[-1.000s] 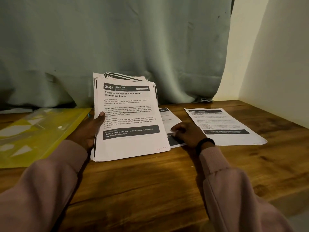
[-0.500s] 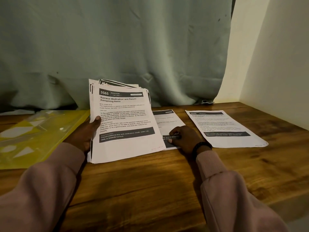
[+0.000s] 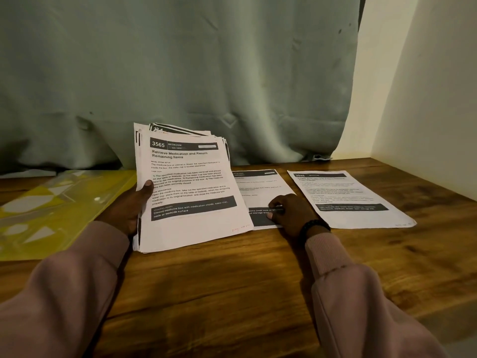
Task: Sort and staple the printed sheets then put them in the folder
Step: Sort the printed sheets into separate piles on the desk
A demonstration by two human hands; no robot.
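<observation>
The stack of printed sheets (image 3: 185,187) is held tilted up off the desk (image 3: 232,293) by the left hand (image 3: 126,208), whose thumb is laid across the left margin of the top page, numbered 3565, while the fingers are curled behind the pile. Compared with a second ago, the stack has been drawn slightly leftward and toward the person, so that more of the sheet lying in the middle (image 3: 260,192) is uncovered; its header bar can now be seen where it was earlier hidden behind the pile.

The right hand (image 3: 291,213) has remained on the lower part of that middle sheet. Its fingers are bent, with the fingertips pressed down onto the paper; nothing appears to be pinched or lifted, and the sheet is flat on the desk. A second single sheet (image 3: 348,197), headed 2945, lies just beside it to the right, apart from the hand and unmoved.

The yellow transparent folder (image 3: 51,215) lies on the left of the desk, beside the left forearm, with nothing visibly being put into it. No stapler can be seen.

From this it is judged that sorting is under way: pages are being dealt out of the stack into separate places, and stapling and filing are not yet begun.
</observation>
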